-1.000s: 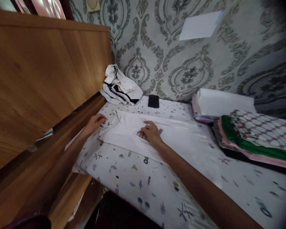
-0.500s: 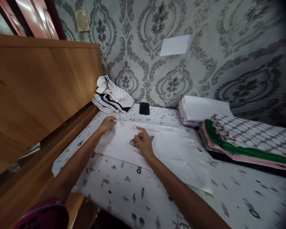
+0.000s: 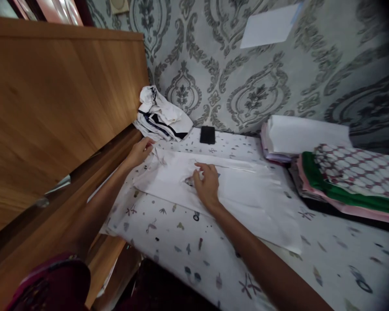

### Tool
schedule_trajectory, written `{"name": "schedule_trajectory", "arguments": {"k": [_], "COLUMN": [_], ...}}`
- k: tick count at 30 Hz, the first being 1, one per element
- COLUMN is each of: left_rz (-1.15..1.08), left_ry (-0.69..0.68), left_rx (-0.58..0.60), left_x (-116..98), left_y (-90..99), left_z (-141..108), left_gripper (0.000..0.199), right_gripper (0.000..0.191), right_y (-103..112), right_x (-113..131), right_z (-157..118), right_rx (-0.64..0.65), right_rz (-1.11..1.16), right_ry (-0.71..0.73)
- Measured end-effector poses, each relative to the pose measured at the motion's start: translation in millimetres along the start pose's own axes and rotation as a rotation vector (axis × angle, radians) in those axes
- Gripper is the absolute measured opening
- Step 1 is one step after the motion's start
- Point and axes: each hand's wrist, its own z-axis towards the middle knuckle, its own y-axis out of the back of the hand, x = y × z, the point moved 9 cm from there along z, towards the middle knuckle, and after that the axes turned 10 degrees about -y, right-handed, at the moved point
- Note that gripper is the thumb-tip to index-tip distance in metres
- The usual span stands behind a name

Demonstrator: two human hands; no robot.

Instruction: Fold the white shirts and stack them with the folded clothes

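Observation:
A white shirt (image 3: 246,190) lies stretched lengthwise across a patterned sheet, its far side folded over in a narrow strip. At the shirt's far left corner, my left hand (image 3: 141,152) pinches the cloth, which wrinkles beside the fingertips. My right hand (image 3: 208,183) rests over the middle of the shirt, fingers bent and apart, fingertips at the cloth. Part of a dark print (image 3: 189,181) shows beside that hand; the rest is hidden under it.
Behind the shirt lies a small black flat object (image 3: 208,135). Crumpled white-and-black clothes (image 3: 165,114) sit at the far left by a wooden panel (image 3: 68,86). Folded white cloth (image 3: 307,134) and a stack with a checked scarf (image 3: 359,166) stand right. The patterned sheet (image 3: 181,242) extends in front.
The view has tilted down and turned slightly left. My left hand has drawn the shirt's corner a little outward. The fingers of my right hand have shifted from pointing to a looser bend.

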Motion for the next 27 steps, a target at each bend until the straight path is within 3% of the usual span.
{"name": "schedule_trajectory", "arguments": {"k": [5, 9, 12, 17, 22, 27], "left_rz": [-0.124, 0.038, 0.016, -0.126, -0.149, 0.049], "left_ry": [0.079, 0.180, 0.236, 0.294, 0.274, 0.203], "left_rx": [0.290, 0.266, 0.177, 0.011, 0.073, 0.084], "left_x": [-3.9, 1.8, 1.5, 0.0, -7.4, -11.7], "left_y": [2.2, 1.8, 3.3, 14.7, 10.4, 15.1], "left_z": [-57.1, -106.9, -131.7, -146.8, -151.1, -153.1], "left_gripper": [0.022, 0.026, 0.022, 0.023, 0.030, 0.030], "right_gripper": [0.022, 0.023, 0.023, 0.025, 0.024, 0.023], "right_y": [-16.1, -21.3, -16.4, -10.2, -12.2, -13.6], "right_x": [31.1, 34.3, 32.4, 24.0, 10.6, 4.2], "right_z": [-15.6, -21.3, -25.1, -35.3, -37.7, -37.4], "right_rx": [0.167, 0.256, 0.280, 0.331, 0.354, 0.344], "right_rz": [-0.050, -0.051, -0.078, -0.159, -0.152, -0.140], "right_ry": [0.221, 0.246, 0.265, 0.302, 0.264, 0.240]}}
